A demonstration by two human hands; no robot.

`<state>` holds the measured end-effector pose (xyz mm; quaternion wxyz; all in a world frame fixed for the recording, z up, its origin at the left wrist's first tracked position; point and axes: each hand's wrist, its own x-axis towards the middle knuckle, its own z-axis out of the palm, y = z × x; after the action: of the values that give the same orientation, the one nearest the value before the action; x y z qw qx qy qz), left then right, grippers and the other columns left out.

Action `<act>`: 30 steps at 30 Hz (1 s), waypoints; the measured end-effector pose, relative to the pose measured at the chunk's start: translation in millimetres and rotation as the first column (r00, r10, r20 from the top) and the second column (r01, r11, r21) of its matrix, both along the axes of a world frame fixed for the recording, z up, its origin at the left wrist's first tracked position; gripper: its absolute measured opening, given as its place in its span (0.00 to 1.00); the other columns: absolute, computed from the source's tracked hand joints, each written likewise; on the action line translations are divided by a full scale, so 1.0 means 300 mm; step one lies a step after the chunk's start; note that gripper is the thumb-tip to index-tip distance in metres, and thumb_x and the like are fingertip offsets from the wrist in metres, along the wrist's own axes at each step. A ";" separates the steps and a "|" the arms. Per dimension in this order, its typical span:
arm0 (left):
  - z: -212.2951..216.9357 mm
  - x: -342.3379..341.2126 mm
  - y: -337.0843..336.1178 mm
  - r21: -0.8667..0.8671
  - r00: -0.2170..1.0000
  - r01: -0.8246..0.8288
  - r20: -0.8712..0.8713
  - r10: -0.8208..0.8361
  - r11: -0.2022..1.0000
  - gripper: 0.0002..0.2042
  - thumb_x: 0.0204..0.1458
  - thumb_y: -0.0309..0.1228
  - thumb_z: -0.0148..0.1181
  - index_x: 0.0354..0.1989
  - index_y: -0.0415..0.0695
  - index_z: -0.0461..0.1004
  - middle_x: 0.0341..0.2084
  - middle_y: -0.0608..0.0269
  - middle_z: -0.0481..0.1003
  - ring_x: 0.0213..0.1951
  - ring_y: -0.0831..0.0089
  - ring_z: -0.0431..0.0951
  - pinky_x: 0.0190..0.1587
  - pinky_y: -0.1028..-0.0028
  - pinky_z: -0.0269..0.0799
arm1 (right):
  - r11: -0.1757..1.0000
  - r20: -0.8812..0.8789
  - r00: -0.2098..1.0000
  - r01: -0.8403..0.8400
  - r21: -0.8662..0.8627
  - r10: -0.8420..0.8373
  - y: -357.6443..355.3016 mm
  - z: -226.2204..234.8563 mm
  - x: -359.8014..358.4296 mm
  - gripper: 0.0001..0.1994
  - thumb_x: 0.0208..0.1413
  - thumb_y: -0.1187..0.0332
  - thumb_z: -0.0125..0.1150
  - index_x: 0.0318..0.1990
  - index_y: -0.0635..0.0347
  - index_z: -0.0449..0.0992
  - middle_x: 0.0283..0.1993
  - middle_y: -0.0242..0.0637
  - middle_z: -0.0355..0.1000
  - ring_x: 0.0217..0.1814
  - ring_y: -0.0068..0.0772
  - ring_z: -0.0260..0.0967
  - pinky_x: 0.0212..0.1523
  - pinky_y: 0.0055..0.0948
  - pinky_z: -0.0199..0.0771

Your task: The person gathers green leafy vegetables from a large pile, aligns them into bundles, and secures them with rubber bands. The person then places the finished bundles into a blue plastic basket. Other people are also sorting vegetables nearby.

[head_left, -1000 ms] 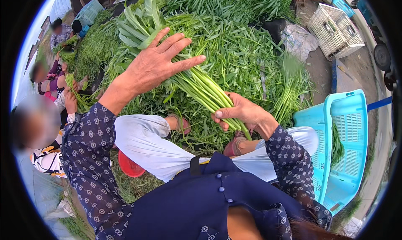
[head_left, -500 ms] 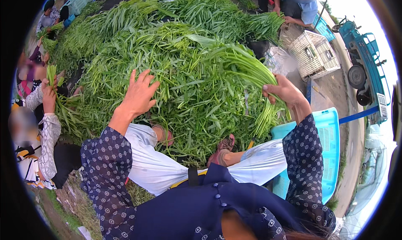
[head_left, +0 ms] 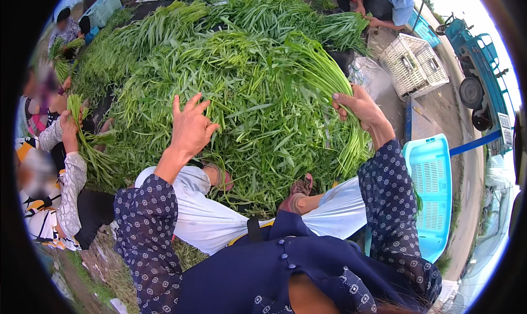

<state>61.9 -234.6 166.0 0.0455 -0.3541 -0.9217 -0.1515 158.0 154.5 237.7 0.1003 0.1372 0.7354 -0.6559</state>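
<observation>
Right hand (head_left: 359, 108) wraps its fingers tight around a bunch of long green stems (head_left: 324, 81). It runs from leafy tips up near the top of the big green pile (head_left: 230, 94) down to cut ends by the blue crate (head_left: 431, 193). Left hand (head_left: 189, 127) hovers with fingers spread over the pile's near edge.

Heap of leafy stalks (head_left: 236, 94) on the ground ahead, crate (head_left: 431, 193) at its right edge, basket (head_left: 414, 64) behind the crate, cart (head_left: 483, 72) far right — seated people (head_left: 52, 166) along the heap's left edge.
</observation>
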 end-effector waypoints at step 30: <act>-0.415 0.208 0.477 0.250 0.108 -0.850 0.944 -0.311 0.464 0.10 0.52 0.22 0.58 0.43 0.36 0.71 0.37 0.55 0.77 0.37 0.67 0.79 0.38 0.67 0.79 | 0.954 0.390 0.902 0.260 -0.150 -0.184 -0.374 -0.454 0.074 0.26 0.54 0.56 0.66 0.47 0.73 0.68 0.40 0.47 0.73 0.36 0.31 0.71 0.27 0.34 0.74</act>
<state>124.2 -91.5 41.5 -0.3520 0.1230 -0.5770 -0.7266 180.1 42.5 101.5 0.1753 0.3315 0.6133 -0.6952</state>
